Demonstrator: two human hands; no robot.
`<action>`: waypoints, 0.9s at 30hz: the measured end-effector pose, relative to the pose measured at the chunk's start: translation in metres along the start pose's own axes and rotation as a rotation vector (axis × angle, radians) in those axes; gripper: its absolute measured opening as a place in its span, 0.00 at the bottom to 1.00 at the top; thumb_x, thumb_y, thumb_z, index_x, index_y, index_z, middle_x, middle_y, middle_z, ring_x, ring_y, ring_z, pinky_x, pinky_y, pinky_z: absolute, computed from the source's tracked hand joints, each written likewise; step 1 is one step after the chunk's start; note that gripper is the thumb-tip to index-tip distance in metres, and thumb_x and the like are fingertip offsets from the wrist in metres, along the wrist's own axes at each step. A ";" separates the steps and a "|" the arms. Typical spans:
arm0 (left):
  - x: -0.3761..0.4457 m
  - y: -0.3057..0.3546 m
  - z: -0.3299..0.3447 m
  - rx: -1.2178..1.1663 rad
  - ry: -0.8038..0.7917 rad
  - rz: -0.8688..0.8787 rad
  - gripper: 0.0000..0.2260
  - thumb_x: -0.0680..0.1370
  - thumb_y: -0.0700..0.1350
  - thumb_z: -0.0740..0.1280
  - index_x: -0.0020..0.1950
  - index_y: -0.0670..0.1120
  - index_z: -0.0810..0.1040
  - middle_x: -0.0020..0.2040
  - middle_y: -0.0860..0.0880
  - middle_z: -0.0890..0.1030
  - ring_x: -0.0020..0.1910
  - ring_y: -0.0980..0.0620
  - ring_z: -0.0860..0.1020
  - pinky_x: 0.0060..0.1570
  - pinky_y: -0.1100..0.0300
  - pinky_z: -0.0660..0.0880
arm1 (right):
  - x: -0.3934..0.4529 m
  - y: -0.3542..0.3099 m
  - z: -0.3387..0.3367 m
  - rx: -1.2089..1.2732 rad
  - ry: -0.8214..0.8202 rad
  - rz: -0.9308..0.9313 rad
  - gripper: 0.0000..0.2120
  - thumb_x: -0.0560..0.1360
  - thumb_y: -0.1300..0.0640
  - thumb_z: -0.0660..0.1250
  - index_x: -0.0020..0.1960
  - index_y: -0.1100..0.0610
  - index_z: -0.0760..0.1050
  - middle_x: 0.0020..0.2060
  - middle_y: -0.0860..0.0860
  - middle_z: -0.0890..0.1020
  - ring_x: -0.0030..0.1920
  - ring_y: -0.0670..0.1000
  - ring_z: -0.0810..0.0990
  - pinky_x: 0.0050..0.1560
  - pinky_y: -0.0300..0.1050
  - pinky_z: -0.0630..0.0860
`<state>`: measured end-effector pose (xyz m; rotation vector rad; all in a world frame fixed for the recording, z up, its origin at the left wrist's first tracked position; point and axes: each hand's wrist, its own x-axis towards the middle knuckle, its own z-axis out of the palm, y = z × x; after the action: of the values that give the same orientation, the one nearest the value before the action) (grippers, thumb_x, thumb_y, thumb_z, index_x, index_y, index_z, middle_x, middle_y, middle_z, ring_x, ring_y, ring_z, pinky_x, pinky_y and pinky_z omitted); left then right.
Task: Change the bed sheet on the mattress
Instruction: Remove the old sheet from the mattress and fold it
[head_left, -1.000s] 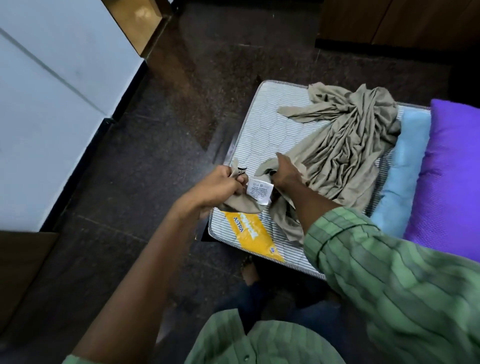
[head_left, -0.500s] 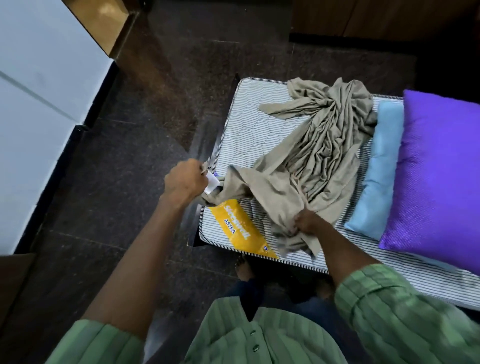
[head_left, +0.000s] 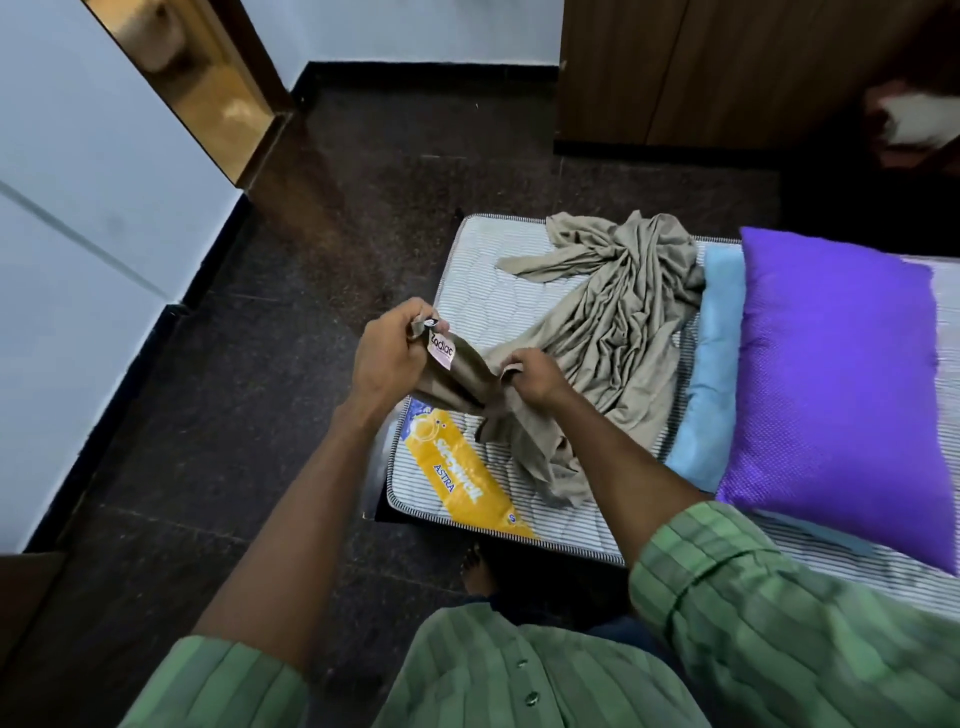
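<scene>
The left hand (head_left: 387, 358) grips one end of the beige bed sheet (head_left: 613, 332), with the fingers curled around the cloth just beside a small white label (head_left: 441, 349) that carries the word "Zodiac". The right hand (head_left: 530, 375) pinches the same sheet a little to the right of the left hand, and a fold of the edge shows between its fingers. The two hands are near each other but they do not touch, and a short stretch of cloth runs between them, lifted a bit above the mattress (head_left: 483, 280). Beyond the right hand, the rest of the sheet lies in a crumpled heap on the mattress, and one part of it hangs down under the right wrist. The mattress is white with thin stripes and a quilted top, and it lies low on the dark floor (head_left: 363, 218). Below the hands, a yellow brand band (head_left: 457, 473) with the word "ASTRA" crosses the near corner of the mattress. To the right of the right hand a light blue pillow (head_left: 714, 364) rests on the mattress, touching the sheet, and a purple pillow (head_left: 841, 384) lies partly on top of it. Both forearms are bare, with green striped sleeves (head_left: 779, 623) rolled up. Far beyond the hands a brown wooden wardrobe (head_left: 675, 73) stands on the floor.
</scene>
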<state>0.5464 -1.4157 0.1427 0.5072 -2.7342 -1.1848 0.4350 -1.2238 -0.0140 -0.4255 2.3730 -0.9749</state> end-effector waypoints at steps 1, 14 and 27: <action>-0.001 0.002 -0.002 -0.026 0.039 0.007 0.13 0.70 0.40 0.60 0.45 0.57 0.77 0.46 0.57 0.86 0.50 0.53 0.85 0.50 0.46 0.81 | -0.004 -0.014 -0.008 -0.036 -0.026 -0.035 0.11 0.75 0.64 0.68 0.54 0.57 0.85 0.52 0.57 0.87 0.56 0.55 0.83 0.54 0.44 0.75; 0.013 0.062 0.024 -0.584 -0.081 -0.110 0.11 0.76 0.34 0.67 0.51 0.46 0.86 0.50 0.47 0.88 0.52 0.48 0.85 0.60 0.49 0.80 | -0.091 -0.091 -0.091 1.032 -0.153 -0.174 0.08 0.80 0.70 0.61 0.48 0.61 0.76 0.43 0.58 0.85 0.44 0.52 0.82 0.50 0.42 0.80; 0.023 0.064 0.036 -0.717 -0.134 -0.034 0.09 0.82 0.35 0.67 0.57 0.45 0.84 0.53 0.42 0.87 0.54 0.43 0.84 0.59 0.44 0.78 | -0.094 -0.101 -0.126 0.361 0.101 -0.376 0.08 0.76 0.61 0.74 0.39 0.62 0.82 0.34 0.54 0.81 0.37 0.42 0.76 0.42 0.41 0.73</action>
<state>0.4997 -1.3577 0.1641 0.3807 -2.1558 -2.1158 0.4455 -1.1798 0.1666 -0.7082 2.1767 -1.5958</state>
